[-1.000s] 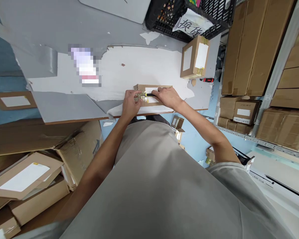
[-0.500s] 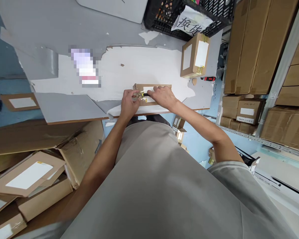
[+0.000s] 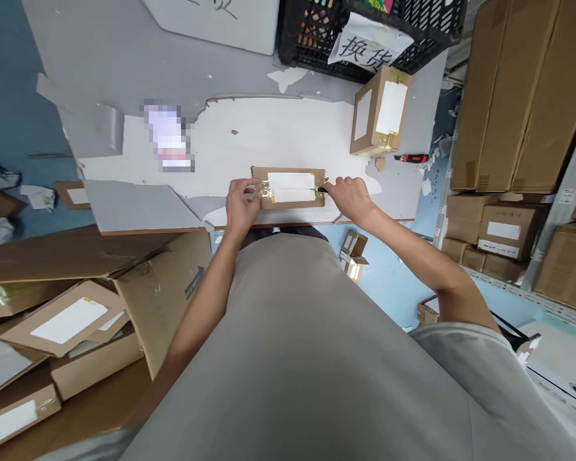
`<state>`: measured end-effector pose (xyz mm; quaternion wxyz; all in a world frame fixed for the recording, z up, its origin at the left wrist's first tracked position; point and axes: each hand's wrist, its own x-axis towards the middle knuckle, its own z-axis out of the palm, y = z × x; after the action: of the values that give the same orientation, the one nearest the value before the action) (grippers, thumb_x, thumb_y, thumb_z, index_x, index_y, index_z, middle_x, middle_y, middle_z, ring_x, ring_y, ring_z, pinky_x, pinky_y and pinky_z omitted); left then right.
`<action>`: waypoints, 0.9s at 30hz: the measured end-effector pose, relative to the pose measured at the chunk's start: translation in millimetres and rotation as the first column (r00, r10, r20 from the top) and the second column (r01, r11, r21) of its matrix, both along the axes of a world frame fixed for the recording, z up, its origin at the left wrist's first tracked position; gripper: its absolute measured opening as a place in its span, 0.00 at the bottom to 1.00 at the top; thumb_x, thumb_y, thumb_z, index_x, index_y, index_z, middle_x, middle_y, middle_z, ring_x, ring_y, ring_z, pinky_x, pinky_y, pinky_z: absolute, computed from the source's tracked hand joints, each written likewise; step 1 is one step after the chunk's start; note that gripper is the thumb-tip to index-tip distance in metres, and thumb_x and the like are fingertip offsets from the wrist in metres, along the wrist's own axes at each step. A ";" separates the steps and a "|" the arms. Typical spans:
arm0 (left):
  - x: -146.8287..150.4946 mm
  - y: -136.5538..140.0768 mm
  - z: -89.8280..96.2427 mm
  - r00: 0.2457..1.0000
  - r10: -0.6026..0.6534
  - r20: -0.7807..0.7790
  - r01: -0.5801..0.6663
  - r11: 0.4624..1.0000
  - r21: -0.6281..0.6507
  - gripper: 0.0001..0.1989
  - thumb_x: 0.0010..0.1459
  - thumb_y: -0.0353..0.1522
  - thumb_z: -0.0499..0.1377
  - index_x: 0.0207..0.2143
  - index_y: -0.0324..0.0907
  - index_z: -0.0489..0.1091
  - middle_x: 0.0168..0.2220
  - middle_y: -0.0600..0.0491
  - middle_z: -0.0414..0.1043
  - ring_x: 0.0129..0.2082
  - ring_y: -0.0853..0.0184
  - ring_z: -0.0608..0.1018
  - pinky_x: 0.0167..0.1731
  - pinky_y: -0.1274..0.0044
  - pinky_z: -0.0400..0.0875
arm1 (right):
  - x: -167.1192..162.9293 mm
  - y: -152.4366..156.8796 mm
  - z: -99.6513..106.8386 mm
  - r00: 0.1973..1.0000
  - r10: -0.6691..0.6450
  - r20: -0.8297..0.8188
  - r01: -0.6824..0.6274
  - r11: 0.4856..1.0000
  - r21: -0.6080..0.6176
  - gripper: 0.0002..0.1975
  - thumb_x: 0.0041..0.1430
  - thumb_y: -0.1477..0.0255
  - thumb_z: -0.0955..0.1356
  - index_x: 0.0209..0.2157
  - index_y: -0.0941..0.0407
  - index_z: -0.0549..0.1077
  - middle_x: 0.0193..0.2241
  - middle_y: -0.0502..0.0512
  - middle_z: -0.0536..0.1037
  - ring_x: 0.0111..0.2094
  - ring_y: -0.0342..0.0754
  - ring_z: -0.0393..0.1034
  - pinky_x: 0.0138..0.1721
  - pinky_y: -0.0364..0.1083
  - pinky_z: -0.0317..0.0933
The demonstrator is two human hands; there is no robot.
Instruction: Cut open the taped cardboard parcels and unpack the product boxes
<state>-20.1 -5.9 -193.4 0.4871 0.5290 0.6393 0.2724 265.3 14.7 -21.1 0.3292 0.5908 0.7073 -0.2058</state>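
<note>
A flat cardboard box (image 3: pixel 264 202) with a white label (image 3: pixel 292 180) and clear tape at its ends lies near the table's front edge. A thin line runs lengthwise across the label. My left hand (image 3: pixel 242 206) grips the box's left end, thumb and fingers bent at its edge. At the opposite end, my right hand (image 3: pixel 352 197) is closed around a small box cutter (image 3: pixel 322 189). Only its dark front part shows, pointing left over the taped end; my fingers hide the rest.
A taller labelled box (image 3: pixel 368 121) and a red-black tool (image 3: pixel 411 158) are at the right. Behind stands a black crate (image 3: pixel 312 54). A blurred-out object (image 3: pixel 169 137) lies left. A large open carton (image 3: pixel 170 282) holds several boxes below left; shelving (image 3: pixel 554 218) stands right.
My right hand has moved right with the box cutter, from the box's left part to its right end, uncovering the label. My left hand stays at the left end.
</note>
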 end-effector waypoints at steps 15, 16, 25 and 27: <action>17.0 -0.7 11.3 0.968 0.187 -0.170 -0.192 0.981 -0.017 0.15 0.63 0.34 0.67 0.52 0.47 0.79 0.60 0.45 0.81 0.52 0.56 0.86 0.57 0.66 0.85 | 73.1 -7.7 -19.6 0.979 0.090 -0.184 -0.080 0.995 0.056 0.23 0.82 0.77 0.60 0.67 0.60 0.80 0.51 0.77 0.86 0.52 0.66 0.82 0.46 0.54 0.61; 17.3 -0.9 10.6 0.963 0.194 -0.186 -0.199 0.980 -0.010 0.15 0.63 0.35 0.67 0.52 0.47 0.79 0.59 0.45 0.82 0.52 0.57 0.86 0.57 0.66 0.85 | 82.6 -6.5 -22.9 0.973 0.087 -0.213 -0.077 0.995 0.056 0.23 0.83 0.74 0.60 0.67 0.59 0.80 0.51 0.75 0.87 0.52 0.65 0.82 0.46 0.54 0.61; -0.3 5.8 4.0 0.931 0.310 -0.194 -0.333 0.938 -0.098 0.19 0.59 0.38 0.68 0.52 0.45 0.78 0.48 0.46 0.85 0.45 0.57 0.86 0.47 0.66 0.86 | 124.9 -26.9 -140.2 0.292 -0.556 -0.778 0.633 0.722 -0.279 0.27 0.84 0.46 0.61 0.53 0.53 0.79 0.40 0.55 0.87 0.37 0.50 0.82 0.41 0.46 0.75; -5.8 6.7 3.6 0.923 0.332 -0.194 -0.352 0.932 -0.081 0.19 0.56 0.37 0.68 0.51 0.46 0.79 0.49 0.46 0.85 0.46 0.56 0.86 0.46 0.66 0.86 | 97.4 -35.7 -168.9 0.034 -0.679 -0.734 0.704 0.537 -0.465 0.26 0.81 0.44 0.64 0.52 0.52 0.77 0.43 0.55 0.87 0.40 0.47 0.82 0.41 0.44 0.77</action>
<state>-25.9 0.8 -189.8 0.4027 0.4023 0.7773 0.2680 362.7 -21.0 -190.0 -0.2248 0.6658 0.3920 -0.5937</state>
